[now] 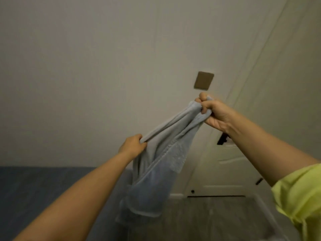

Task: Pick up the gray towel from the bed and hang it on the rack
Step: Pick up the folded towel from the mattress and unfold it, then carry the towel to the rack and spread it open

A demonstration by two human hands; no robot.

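Both hands grip the gray towel aloft: right hand fisted on its top, left hand pinching an edge.

Both arms raised forward, right hand fisted higher, left hand pinching lower, hands apart

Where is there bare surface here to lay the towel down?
The blue bed surface, left of the left hand, is bare. The grey floor below the white door is bare. Both hands, right hand highest, crowd the centre with the gray towel.
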